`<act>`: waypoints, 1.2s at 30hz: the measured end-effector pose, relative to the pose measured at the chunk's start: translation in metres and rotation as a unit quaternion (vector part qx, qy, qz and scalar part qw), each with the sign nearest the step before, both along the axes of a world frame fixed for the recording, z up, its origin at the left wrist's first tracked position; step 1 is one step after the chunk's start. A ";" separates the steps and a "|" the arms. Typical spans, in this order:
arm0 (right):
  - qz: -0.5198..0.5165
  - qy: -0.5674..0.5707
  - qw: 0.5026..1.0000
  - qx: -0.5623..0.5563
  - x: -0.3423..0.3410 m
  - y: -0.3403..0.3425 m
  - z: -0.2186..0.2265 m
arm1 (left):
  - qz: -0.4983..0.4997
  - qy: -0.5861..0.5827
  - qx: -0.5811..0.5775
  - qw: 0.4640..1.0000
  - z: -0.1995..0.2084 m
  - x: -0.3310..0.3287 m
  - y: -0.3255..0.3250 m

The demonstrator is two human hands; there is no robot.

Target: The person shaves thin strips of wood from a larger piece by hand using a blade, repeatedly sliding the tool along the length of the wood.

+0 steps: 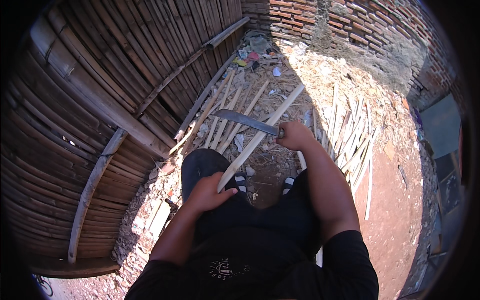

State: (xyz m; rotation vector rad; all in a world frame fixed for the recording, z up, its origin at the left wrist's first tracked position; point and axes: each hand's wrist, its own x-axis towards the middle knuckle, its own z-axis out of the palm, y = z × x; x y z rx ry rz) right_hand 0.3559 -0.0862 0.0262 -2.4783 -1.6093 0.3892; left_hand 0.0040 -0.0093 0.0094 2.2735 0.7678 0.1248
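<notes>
My left hand (209, 193) is closed round the near end of a long pale bamboo strip (253, 145), low over my left thigh. From there the strip slants up and away to the right, its far end above the littered ground. In my right hand (296, 136) is the handle of a machete (247, 121). Its dark, broad blade points left and crosses the strip at about mid-length. Blade and strip overlap near my right fist; whether the edge bites into the wood I cannot tell.
Several pale strips (223, 117) lie on the ground beyond my knees. A larger pile of split strips (350, 130) lies to the right. A slatted bamboo wall (95, 100) stands close on the left, a brick wall (350, 30) at the back. Shavings and scraps litter the ground between.
</notes>
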 end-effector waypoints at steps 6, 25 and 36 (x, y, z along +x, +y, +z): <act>0.008 -0.001 0.999 0.032 0.016 -0.009 -0.007 | 0.002 0.002 -0.013 1.000 0.004 0.003 -0.002; 0.034 -0.005 0.999 0.015 0.014 -0.008 -0.009 | 0.003 -0.028 -0.008 1.000 -0.003 0.001 -0.001; 0.044 -0.055 0.998 0.007 -0.021 0.001 0.012 | 0.019 -0.039 -0.091 0.995 -0.004 -0.004 0.006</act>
